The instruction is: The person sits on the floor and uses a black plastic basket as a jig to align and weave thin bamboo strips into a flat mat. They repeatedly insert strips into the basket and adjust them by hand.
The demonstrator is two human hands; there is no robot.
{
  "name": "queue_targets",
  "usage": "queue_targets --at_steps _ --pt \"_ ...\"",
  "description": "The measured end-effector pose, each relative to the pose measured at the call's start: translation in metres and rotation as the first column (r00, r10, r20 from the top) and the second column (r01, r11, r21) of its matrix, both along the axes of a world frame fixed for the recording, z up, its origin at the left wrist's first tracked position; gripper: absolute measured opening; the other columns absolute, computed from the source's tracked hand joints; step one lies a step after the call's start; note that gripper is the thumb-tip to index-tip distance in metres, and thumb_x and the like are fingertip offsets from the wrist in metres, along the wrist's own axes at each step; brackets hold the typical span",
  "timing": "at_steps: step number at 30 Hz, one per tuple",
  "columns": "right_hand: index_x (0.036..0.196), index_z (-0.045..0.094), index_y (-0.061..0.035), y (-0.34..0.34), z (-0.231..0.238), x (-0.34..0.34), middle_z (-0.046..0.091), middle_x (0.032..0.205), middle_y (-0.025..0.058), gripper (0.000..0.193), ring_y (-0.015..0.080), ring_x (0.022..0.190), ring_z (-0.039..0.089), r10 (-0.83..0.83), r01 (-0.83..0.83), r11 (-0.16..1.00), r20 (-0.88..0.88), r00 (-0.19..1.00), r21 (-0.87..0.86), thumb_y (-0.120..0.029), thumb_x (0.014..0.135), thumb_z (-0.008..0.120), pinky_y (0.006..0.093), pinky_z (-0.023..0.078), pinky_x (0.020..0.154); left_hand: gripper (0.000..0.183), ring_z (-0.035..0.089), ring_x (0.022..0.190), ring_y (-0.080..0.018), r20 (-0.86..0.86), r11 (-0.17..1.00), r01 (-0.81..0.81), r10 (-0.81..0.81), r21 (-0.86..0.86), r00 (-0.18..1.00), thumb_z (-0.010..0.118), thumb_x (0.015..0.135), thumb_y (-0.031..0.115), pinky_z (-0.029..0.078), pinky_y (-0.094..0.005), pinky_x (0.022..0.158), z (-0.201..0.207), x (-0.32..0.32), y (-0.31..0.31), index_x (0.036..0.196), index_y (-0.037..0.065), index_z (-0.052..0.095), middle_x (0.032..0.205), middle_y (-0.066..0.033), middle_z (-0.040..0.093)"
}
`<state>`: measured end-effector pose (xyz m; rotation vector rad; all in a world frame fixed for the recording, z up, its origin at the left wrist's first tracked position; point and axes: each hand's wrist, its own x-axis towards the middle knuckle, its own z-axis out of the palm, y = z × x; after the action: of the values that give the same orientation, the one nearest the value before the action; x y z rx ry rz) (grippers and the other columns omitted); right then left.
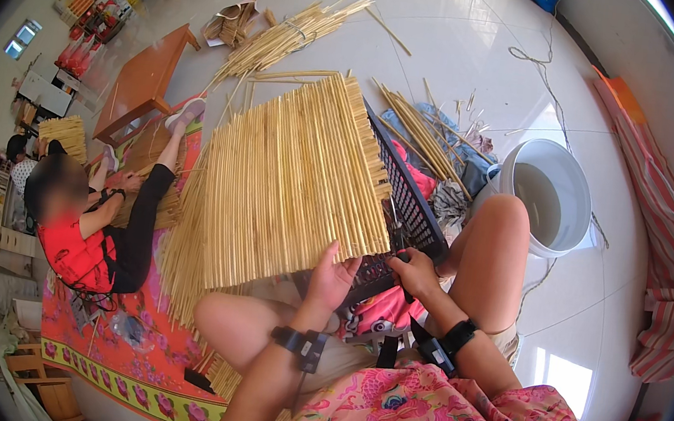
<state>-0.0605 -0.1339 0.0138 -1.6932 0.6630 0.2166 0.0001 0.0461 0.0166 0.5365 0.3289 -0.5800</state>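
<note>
The woven straw mat (290,180) stands tilted on the person's lap, its stalks running up and away; the left hand (332,278) holds its lower edge, fingers spread, while the right hand (413,273) pinches a small dark tool beside the black crate (408,202)

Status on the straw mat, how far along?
Done: a wide panel of joined straw stalks. In hand: left hand holds its lower edge; right hand works a small tool on the black crate. Left: loose stalk bundles on the floor remain unused.
</note>
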Motion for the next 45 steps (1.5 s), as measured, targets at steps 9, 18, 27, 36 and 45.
queue_targets --at_steps 9,18,27,36,45 --pt "0.078 0.058 0.0033 0.003 0.003 0.001 0.06 0.063 0.0136 0.036 0.0242 0.062 0.061 0.002 0.006 0.993 0.07 0.998 -0.116 -0.032 0.075 0.063 0.0365 0.047 0.06 0.028 0.059 0.101 -0.0212 0.006 0.999 -0.013 0.013 -0.05 1.0 0.054 0.091 0.016 0.052 -0.033 0.087 0.006 0.003 0.001 0.116 0.004 0.049 0.113 -0.0085 0.058" --pt "0.083 0.057 0.0028 -0.001 -0.009 -0.009 0.06 0.066 0.0088 0.043 0.0167 0.061 0.057 0.021 -0.023 0.992 0.02 1.0 0.122 -0.039 0.076 0.066 0.0302 0.044 0.057 0.028 0.06 0.099 -0.0206 0.013 0.998 -0.013 0.014 -0.056 1.0 0.054 0.091 0.016 0.053 -0.0329 0.085 0.003 0.004 0.002 0.116 0.005 0.049 0.112 -0.0082 0.059" --pt "0.077 0.059 0.0017 -0.002 0.009 0.003 0.059 0.065 0.0092 0.045 0.0182 0.061 0.057 0.116 -0.113 0.992 -0.047 0.992 0.059 -0.042 0.073 0.066 0.0321 0.043 0.058 0.029 0.06 0.098 -0.0205 -0.006 1.0 -0.021 0.021 -0.013 1.0 0.054 0.09 0.016 0.053 -0.0325 0.084 0.002 0.003 0.002 0.116 0.005 0.048 0.112 -0.0078 0.058" --pt "0.077 0.059 0.0021 -0.002 -0.002 0.008 0.059 0.062 0.0087 0.043 0.0174 0.055 0.056 0.066 -0.062 0.996 -0.046 0.997 0.07 -0.04 0.073 0.066 0.0312 0.043 0.052 0.028 0.06 0.1 -0.0184 0.008 1.0 0.002 -0.002 0.01 1.0 0.054 0.091 0.016 0.053 -0.0308 0.084 0.001 0.003 0.001 0.116 0.005 0.049 0.113 -0.007 0.058" --pt "0.079 0.061 0.0057 0.003 0.009 0.005 0.061 0.065 0.0154 0.046 0.025 0.061 0.061 0.072 -0.076 0.993 -0.047 0.996 -0.089 -0.04 0.073 0.065 0.0362 0.046 0.061 0.028 0.059 0.101 -0.0178 0.03 1.0 0.006 -0.006 0.012 1.0 0.053 0.091 0.017 0.052 -0.031 0.086 -0.001 0.001 0.002 0.117 0.005 0.049 0.114 -0.0064 0.058"
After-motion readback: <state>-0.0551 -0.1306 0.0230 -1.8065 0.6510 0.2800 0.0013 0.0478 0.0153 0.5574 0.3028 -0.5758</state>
